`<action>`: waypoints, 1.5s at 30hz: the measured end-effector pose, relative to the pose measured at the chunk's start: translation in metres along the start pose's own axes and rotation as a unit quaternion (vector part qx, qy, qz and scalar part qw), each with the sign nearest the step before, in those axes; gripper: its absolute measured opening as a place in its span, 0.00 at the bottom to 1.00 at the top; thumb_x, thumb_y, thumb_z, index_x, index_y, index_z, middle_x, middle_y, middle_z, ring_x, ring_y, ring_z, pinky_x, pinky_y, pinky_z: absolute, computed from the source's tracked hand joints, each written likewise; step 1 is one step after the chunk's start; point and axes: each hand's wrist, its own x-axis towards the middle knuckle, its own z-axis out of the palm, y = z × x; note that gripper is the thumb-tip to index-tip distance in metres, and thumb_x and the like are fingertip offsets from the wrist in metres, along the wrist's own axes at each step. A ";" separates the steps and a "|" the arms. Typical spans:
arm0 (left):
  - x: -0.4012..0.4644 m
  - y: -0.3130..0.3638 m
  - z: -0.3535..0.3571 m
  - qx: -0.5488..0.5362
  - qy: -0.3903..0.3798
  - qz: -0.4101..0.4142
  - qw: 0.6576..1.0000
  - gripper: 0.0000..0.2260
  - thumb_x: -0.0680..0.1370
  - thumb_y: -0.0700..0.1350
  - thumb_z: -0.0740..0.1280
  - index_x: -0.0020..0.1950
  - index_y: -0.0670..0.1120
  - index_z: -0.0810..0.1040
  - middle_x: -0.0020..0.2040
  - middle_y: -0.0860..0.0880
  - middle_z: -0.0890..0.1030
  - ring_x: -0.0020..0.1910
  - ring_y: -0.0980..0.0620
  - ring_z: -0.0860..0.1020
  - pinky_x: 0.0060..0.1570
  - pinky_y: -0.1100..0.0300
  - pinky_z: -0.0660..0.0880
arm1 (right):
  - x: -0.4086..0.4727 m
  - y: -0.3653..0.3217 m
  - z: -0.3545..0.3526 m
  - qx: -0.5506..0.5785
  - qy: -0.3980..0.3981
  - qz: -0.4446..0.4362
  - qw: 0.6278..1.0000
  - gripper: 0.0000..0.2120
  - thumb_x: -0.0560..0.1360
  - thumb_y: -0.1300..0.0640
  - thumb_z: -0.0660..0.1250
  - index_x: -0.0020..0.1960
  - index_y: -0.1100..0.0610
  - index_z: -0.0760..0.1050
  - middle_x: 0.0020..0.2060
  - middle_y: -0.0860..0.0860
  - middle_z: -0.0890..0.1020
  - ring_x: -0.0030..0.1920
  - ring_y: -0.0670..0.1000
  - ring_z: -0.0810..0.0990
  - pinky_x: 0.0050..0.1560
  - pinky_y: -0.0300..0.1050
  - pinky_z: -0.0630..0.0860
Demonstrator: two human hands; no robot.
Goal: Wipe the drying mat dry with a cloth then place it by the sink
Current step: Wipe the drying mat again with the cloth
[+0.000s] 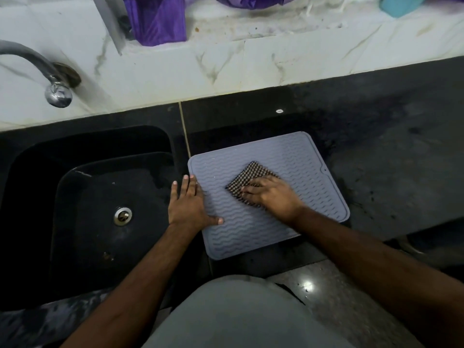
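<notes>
Right hand: my right hand [272, 194] lies on the cloth [247, 180], fingers curled over its near edge and pressing it down onto the mat [288, 156].
Left hand: my left hand [188, 202] lies flat with fingers straight and thumb spread, bracing the mat's left edge; the fingertips run past that edge toward the sink [37, 156].
Cloth: small, checked, folded into a pad, on the middle of the mat; soft, so I judge it will bunch unless I keep my palm on it.
Mat: grey, ribbed in waves, flat on the dark counter [389, 172] just right of the sink, turned slightly askew; a few drops seem to shine on its far left part.
Handling: it looks like thin silicone, so I judge it light, floppy and grippy, likely to sag if lifted by one corner. Better to pinch the raised rim at two sides.
Edges: the mat's near edge sits close to the counter front, its left edge beside the seam next to the sink.
Room: open counter lies right of the mat and behind it, up to the tiled wall [251, 66]; the tap [56, 91] stands behind the sink, well apart.
</notes>
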 end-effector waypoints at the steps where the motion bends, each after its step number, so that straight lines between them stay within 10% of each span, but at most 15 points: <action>1: 0.001 0.001 0.000 0.000 -0.003 -0.001 1.000 0.64 0.63 0.81 0.61 0.82 0.41 0.42 0.83 0.43 0.42 0.81 0.46 0.38 0.76 0.43 0.32 | -0.009 0.013 0.002 0.000 0.005 0.020 1.000 0.21 0.74 0.60 0.70 0.65 0.45 0.79 0.65 0.44 0.80 0.66 0.55 0.77 0.64 0.55 0.72; 8: -0.003 0.000 0.000 0.003 -0.004 0.005 1.000 0.61 0.65 0.81 0.59 0.82 0.41 0.42 0.83 0.43 0.40 0.81 0.46 0.38 0.76 0.44 0.32 | -0.069 0.073 -0.001 -0.040 0.020 0.215 0.976 0.20 0.75 0.54 0.56 0.60 0.50 0.83 0.59 0.49 0.84 0.58 0.58 0.81 0.60 0.54 0.75; 16: -0.008 -0.003 0.014 -0.013 0.040 0.037 0.998 0.60 0.67 0.81 0.51 0.81 0.36 0.42 0.82 0.38 0.41 0.81 0.43 0.38 0.78 0.45 0.35 | -0.028 0.013 -0.018 0.045 -0.068 0.517 0.852 0.13 0.80 0.64 0.58 0.62 0.61 0.74 0.57 0.59 0.80 0.55 0.61 0.80 0.50 0.55 0.78; 27: -0.004 -0.010 0.014 -0.012 0.054 0.090 0.994 0.57 0.70 0.72 0.65 0.80 0.33 0.46 0.81 0.33 0.46 0.81 0.38 0.43 0.79 0.43 0.41 | 0.063 -0.130 -0.052 0.163 -0.086 0.371 0.910 0.12 0.76 0.59 0.64 0.58 0.57 0.77 0.53 0.56 0.83 0.53 0.58 0.82 0.50 0.50 0.78; 34: -0.018 -0.035 0.016 -0.200 0.127 0.192 0.952 0.55 0.63 0.76 0.62 0.82 0.45 0.57 0.82 0.42 0.55 0.82 0.43 0.46 0.78 0.44 0.41 | 0.033 -0.110 -0.088 0.476 -0.070 0.285 0.829 0.14 0.69 0.62 0.67 0.52 0.52 0.83 0.45 0.51 0.86 0.45 0.50 0.83 0.48 0.49 0.81; 40: -0.036 -0.023 0.021 -0.176 0.101 0.209 0.957 0.58 0.60 0.81 0.61 0.82 0.49 0.56 0.82 0.48 0.55 0.81 0.50 0.47 0.77 0.47 0.35 | -0.039 -0.048 -0.087 0.416 0.120 0.474 0.766 0.25 0.71 0.69 0.64 0.60 0.45 0.79 0.48 0.49 0.85 0.44 0.52 0.85 0.44 0.57 0.83; 45: -0.045 -0.017 0.030 -0.131 0.089 0.203 0.966 0.56 0.61 0.81 0.59 0.81 0.50 0.58 0.81 0.48 0.59 0.81 0.49 0.52 0.78 0.44 0.37 | -0.081 -0.010 -0.057 0.096 0.067 0.546 0.830 0.27 0.75 0.66 0.60 0.73 0.51 0.69 0.64 0.54 0.79 0.54 0.61 0.82 0.50 0.57 0.81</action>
